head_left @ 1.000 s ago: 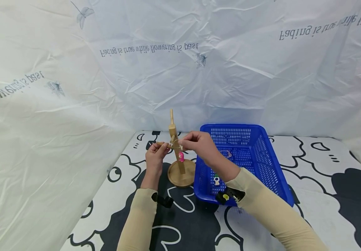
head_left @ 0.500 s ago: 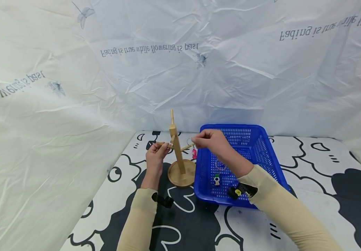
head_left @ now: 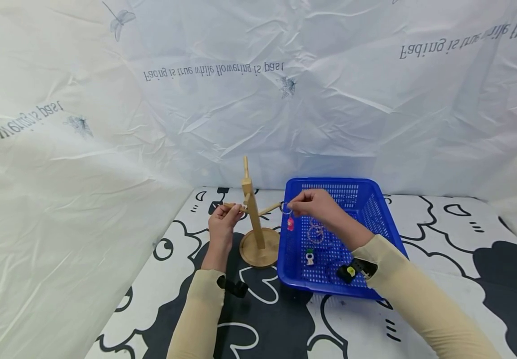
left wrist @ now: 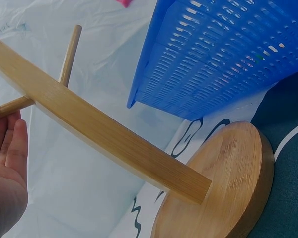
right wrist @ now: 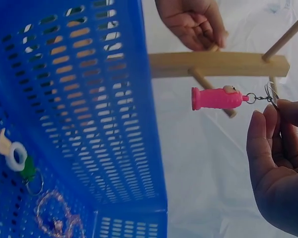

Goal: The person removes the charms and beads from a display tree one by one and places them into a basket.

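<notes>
My left hand (head_left: 222, 224) grips the end of a left-hand peg of the wooden peg stand (head_left: 255, 224); the left wrist view shows its fingers (left wrist: 15, 144) by that peg (left wrist: 12, 108). Between thumb and fingertips, my right hand (head_left: 319, 205) pinches the ring of a pink keychain (head_left: 290, 224). From a short chain in the right wrist view dangles the keychain's pink figure (right wrist: 218, 98). The ring is beside the tip of the stand's right peg (head_left: 269, 209); whether they touch, I cannot tell.
A blue plastic basket (head_left: 287, 269) stands right of the stand, under my right forearm. Inside lie a green-and-white keychain (head_left: 310, 257) and a pink beaded bracelet (head_left: 316, 233). The stand's round base (head_left: 249, 252) rests on a patterned black-and-white cloth (head_left: 258, 319).
My right hand has moved rightward from near the post, past the right peg, to over the basket's left edge, carrying the pink keychain. The left hand stays on its peg.
</notes>
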`<state>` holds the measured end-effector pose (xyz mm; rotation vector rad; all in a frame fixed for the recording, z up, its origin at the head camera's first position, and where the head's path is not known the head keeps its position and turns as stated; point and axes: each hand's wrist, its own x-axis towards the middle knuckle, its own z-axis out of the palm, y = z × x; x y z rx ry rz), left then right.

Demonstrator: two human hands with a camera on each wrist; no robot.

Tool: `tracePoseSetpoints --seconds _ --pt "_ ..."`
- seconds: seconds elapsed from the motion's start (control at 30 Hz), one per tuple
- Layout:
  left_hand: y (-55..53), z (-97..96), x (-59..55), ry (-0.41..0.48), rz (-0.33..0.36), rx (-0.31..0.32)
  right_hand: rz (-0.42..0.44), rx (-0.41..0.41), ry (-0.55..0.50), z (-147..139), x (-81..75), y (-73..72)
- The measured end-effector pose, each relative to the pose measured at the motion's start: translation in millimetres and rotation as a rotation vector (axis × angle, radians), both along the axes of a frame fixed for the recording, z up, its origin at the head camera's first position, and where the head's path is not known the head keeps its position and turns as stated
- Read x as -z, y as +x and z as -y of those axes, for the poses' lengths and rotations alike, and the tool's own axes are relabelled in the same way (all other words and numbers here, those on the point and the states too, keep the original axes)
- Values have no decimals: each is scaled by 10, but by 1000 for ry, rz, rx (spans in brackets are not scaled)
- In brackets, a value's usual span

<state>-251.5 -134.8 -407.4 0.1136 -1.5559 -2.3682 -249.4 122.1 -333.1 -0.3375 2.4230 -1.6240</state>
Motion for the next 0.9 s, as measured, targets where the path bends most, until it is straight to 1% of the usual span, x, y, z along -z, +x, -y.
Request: tracePoseSetpoints --seconds 0.17,0.3,0.5,0.77,0.9 --pt "-3 0 -1 -2 -3 4 45 0 42 -105 72 -54" --pt "-20 0 10 0 -9 9 63 -6 68 -176 136 -105" --pt "-24 -4 17 9 -7 9 62 -22 124 -273 226 -158" --pt "-15 0 19 14 -5 -5 77 -64 150 -349 387 -217" --pt "-21 1 25 16 -10 0 82 -77 167 -374 457 -244"
